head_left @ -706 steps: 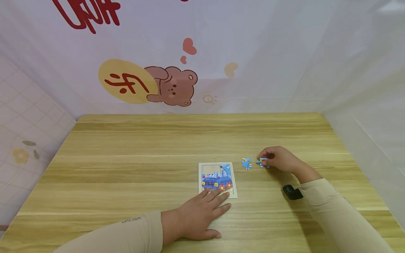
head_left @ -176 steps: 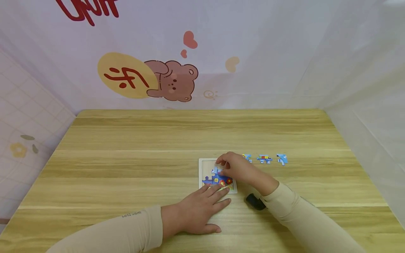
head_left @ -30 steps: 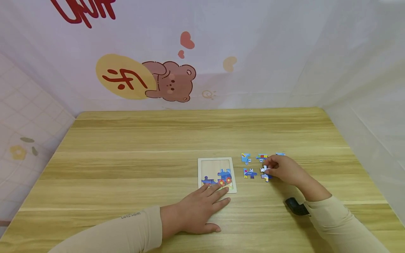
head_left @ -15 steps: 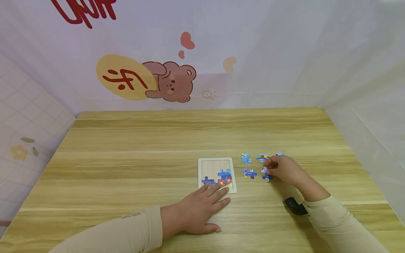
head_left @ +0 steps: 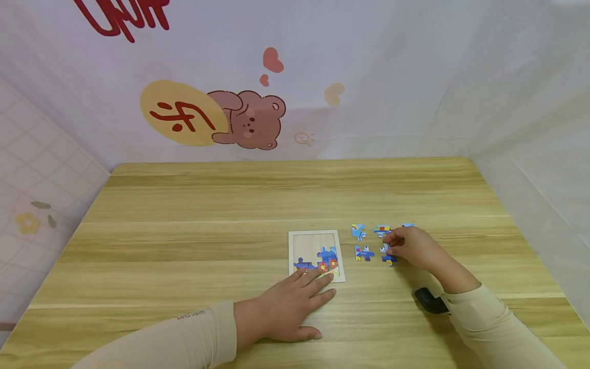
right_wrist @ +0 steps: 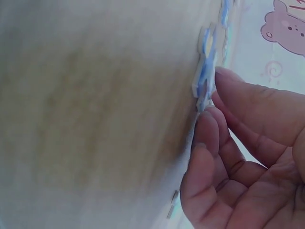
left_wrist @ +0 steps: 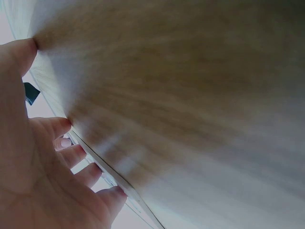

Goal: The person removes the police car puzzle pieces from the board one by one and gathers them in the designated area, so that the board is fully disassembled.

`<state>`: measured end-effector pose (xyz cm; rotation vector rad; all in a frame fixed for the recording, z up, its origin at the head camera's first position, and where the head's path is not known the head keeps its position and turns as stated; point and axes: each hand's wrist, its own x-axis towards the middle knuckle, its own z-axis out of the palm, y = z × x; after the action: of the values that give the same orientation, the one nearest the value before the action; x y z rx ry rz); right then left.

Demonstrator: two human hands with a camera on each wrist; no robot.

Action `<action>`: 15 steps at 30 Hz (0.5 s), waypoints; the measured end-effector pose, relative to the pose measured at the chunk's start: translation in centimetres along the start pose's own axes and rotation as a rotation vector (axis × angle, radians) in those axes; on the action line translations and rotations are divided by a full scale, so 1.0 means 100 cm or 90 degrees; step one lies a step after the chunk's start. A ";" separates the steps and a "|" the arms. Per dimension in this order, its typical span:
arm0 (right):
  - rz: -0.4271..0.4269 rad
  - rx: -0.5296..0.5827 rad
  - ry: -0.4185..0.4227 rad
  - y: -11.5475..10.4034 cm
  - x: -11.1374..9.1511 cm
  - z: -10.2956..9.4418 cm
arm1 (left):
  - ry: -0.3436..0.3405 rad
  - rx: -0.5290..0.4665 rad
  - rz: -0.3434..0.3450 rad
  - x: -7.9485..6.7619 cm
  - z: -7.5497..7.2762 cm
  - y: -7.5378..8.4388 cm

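Note:
My left hand [head_left: 289, 311] lies with straight, spread fingers over the lower edge of a jigsaw tray [head_left: 313, 232] with a pale border. Blue train pieces [head_left: 328, 254] fill part of the tray's lower half, and bare wood shows above them. To the tray's right, my right hand [head_left: 417, 249] pinches a blue jigsaw piece [head_left: 389, 259] with an eye on it, close over the table. In the right wrist view the thumb is against this piece [right_wrist: 208, 62], with curled fingers below. Another blue jigsaw piece [head_left: 364, 253] lies just left of it.
Behind these lie a light-blue corner piece [head_left: 358, 231], a piece with red and yellow blocks [head_left: 382, 229], and a blue piece [head_left: 407, 224] partly covered by the right hand. A black device [head_left: 430, 301] is at the right wrist. A printed curtain [head_left: 382, 77] hangs behind the wooden table [head_left: 207, 200].
Since the oldest frame, several pieces have gone from the tray to rows on its right. Within the last second the right hand has turned the pinched piece slightly. The left hand has stayed put.

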<state>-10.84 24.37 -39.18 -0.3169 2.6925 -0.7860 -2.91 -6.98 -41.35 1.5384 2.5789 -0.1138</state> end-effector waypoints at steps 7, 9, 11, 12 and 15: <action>-0.001 0.020 0.024 -0.008 0.001 -0.003 | 0.000 0.004 0.000 0.000 0.000 0.000; -0.004 0.029 0.029 -0.014 0.003 -0.001 | 0.002 0.006 0.000 0.000 0.001 0.000; -0.006 0.044 0.032 -0.019 0.005 0.002 | 0.004 0.007 0.000 0.000 0.001 0.000; -0.009 0.049 0.034 -0.022 0.006 0.003 | 0.005 0.007 0.001 0.000 0.001 0.000; -0.025 0.068 0.040 -0.029 0.009 0.009 | 0.008 0.007 0.000 0.000 0.002 -0.001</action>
<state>-10.98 21.30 -38.47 -0.3249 2.6972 -0.9623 -2.96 -7.02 -41.50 1.5484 2.5920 -0.1193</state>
